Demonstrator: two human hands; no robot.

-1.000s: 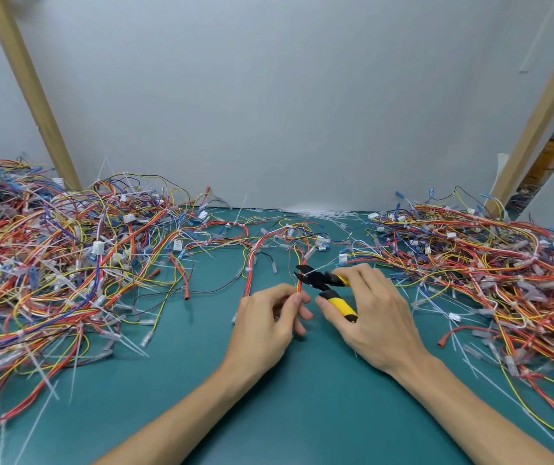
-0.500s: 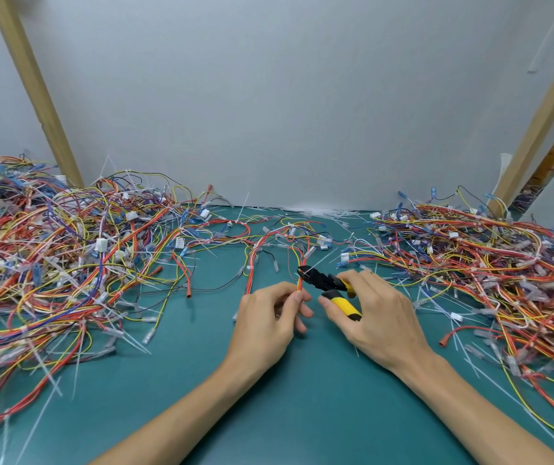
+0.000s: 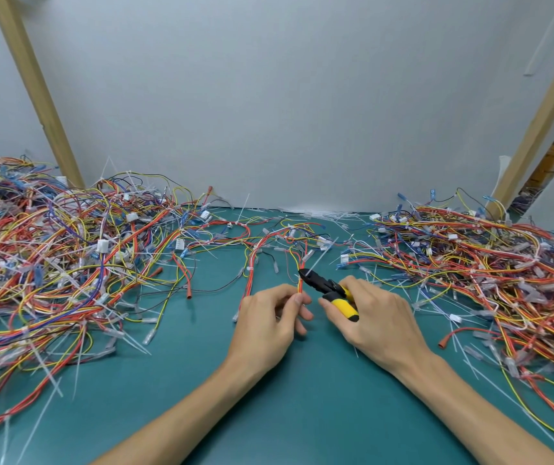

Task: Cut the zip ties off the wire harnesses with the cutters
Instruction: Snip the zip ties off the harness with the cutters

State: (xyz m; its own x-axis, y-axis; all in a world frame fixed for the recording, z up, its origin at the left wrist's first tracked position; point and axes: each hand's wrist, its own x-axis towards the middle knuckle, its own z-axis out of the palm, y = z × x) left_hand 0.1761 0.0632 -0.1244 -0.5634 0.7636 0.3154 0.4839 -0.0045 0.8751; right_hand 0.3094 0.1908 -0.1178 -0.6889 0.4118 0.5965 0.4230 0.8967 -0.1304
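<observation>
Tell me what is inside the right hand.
The right hand grips the cutters by their yellow handles, black nose sticking out toward the harness that the left hand pinches. Fingers and palm cover much of the handles; anything else held there cannot be seen.

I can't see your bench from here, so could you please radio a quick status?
Left hand pinches thin red-and-yellow wire harness. Right hand grips yellow-handled black cutters, tip at white plastic zip tie. Nothing blocking; tangled wire piles either side.

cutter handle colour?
Yellow with black ends, on the cutters the right hand grips; head view.
</observation>
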